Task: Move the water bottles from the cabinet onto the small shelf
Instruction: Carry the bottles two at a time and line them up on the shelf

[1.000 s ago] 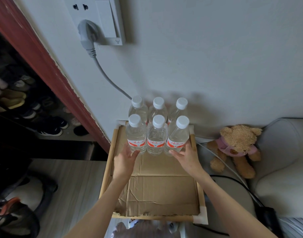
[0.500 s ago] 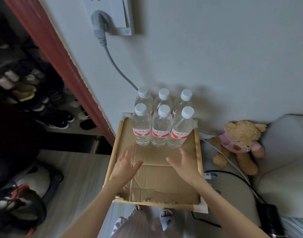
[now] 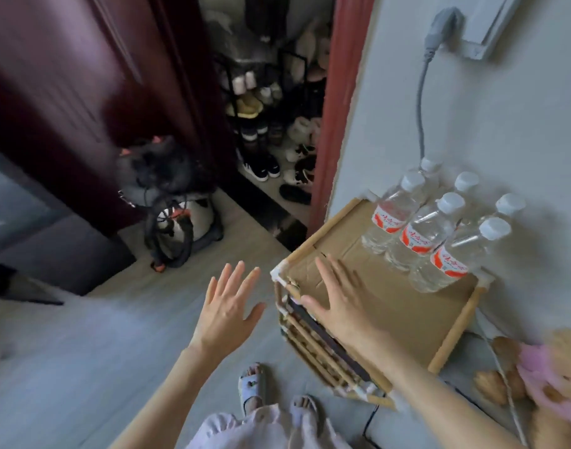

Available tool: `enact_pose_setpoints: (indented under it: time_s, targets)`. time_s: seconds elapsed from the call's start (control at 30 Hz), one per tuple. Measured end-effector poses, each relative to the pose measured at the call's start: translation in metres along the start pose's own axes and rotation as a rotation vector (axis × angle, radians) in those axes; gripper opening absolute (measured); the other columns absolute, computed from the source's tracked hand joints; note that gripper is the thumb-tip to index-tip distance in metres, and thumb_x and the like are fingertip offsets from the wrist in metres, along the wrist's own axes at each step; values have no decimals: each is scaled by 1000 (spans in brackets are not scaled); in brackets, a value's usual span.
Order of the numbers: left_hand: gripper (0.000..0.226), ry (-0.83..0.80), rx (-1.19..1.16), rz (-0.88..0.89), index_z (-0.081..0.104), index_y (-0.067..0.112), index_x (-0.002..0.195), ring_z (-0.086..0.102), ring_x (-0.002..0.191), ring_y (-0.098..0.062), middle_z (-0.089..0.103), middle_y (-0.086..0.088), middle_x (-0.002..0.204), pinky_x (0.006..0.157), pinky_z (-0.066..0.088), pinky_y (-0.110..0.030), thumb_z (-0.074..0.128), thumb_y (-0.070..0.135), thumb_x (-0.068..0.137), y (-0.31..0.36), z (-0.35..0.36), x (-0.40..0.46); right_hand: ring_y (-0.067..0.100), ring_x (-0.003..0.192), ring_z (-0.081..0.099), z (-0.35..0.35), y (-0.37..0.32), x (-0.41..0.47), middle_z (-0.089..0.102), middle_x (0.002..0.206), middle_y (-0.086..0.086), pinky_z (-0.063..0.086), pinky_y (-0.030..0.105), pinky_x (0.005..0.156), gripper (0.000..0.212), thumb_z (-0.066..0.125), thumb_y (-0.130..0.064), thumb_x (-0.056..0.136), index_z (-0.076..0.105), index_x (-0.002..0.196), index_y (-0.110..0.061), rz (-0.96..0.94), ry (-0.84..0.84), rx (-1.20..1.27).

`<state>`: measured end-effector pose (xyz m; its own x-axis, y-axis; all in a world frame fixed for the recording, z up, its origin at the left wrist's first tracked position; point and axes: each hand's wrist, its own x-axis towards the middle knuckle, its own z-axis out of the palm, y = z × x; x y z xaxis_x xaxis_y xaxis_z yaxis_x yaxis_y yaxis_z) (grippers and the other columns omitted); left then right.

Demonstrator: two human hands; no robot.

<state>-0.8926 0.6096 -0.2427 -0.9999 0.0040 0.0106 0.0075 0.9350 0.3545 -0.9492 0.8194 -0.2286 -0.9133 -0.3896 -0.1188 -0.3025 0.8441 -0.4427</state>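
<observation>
My left hand (image 3: 227,306) hangs spread and empty over the floor; half a second ago it was above the small shelf (image 3: 452,340). My right hand (image 3: 339,301), fingers wide, holding nothing, has pulled back to the shelf's near corner. Both have left the six water bottles (image 3: 439,234), so I judge that batch placed. They stand upright at the wall, caps up.

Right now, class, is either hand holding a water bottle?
No: the left hand and right hand are open and apart from the water bottles.
</observation>
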Motion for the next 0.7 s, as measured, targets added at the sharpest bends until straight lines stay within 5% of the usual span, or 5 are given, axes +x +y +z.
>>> enact_pose_setpoints:
  time_s: [0.33, 0.5, 0.7]
  targets:
    - [61, 274, -40, -691, 34, 23, 135, 29, 134, -36, 38, -11, 143, 104, 29, -52, 29, 53, 82, -99, -44, -213, 22, 143, 8, 73, -195, -7, 10, 155, 4, -1, 38, 114, 85, 9, -70, 72, 9, 145, -25, -634, -222, -144]
    - [60, 334, -102, -988, 40, 22, 131, 39, 127, -41, 46, -14, 137, 96, 36, -57, 35, 51, 80, -146, -48, -349, 24, 142, 14, 143, -320, -56, 19, 153, 6, 2, 40, 115, 77, 32, -64, 80, 19, 144, -23, -878, -343, -108]
    - [71, 503, -117, -1335, 41, 18, 133, 28, 134, -39, 38, -15, 142, 106, 26, -54, 26, 57, 76, -203, -77, -501, 25, 141, 19, 231, -460, -133, 24, 152, 9, 6, 42, 115, 70, 52, -49, 86, 23, 143, -21, -1158, -454, -127]
